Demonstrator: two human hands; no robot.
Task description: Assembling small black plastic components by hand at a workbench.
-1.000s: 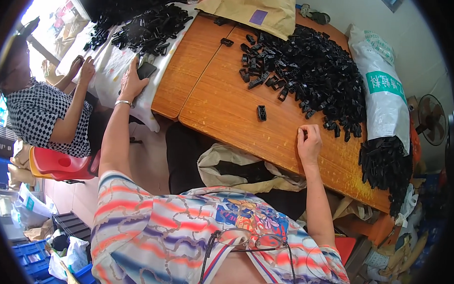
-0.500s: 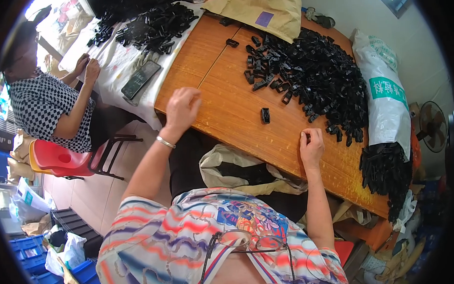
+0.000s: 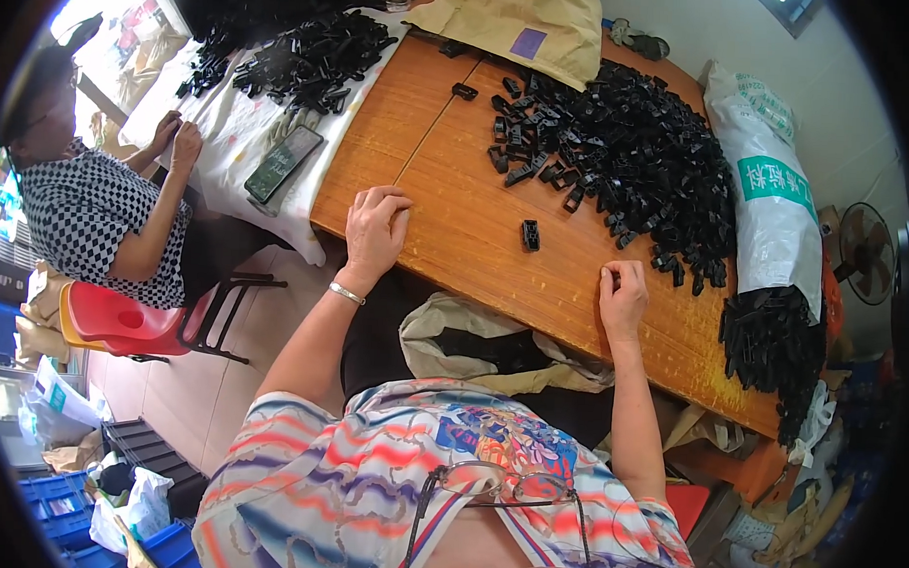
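Note:
My left hand [image 3: 376, 231] hovers at or rests on the table's left front edge, palm down. Its fingers are bent close together, and whatever they may hold is hidden. At the front of the table, further right, my right hand [image 3: 624, 295] is closed, with fingers curled toward the thumb; I cannot make out what is in it. Between the two hands, a single black plastic clip-like part [image 3: 530, 236] lies on the wood. Behind it spreads a big heap of similar black parts [image 3: 644, 150].
The wooden table [image 3: 447, 224] carries a tan sack [image 3: 514, 21] at the back and a white sack [image 3: 768, 185] spilling black strips [image 3: 768, 340] on the right. An open cloth bag [image 3: 482, 347] sits below the front edge. At left, a co-worker [image 3: 97, 201] sits near a phone [image 3: 283, 165].
My left hand has shifted slightly right and down, turning so its back faces up. My right hand has barely moved. The black parts on the table look unchanged.

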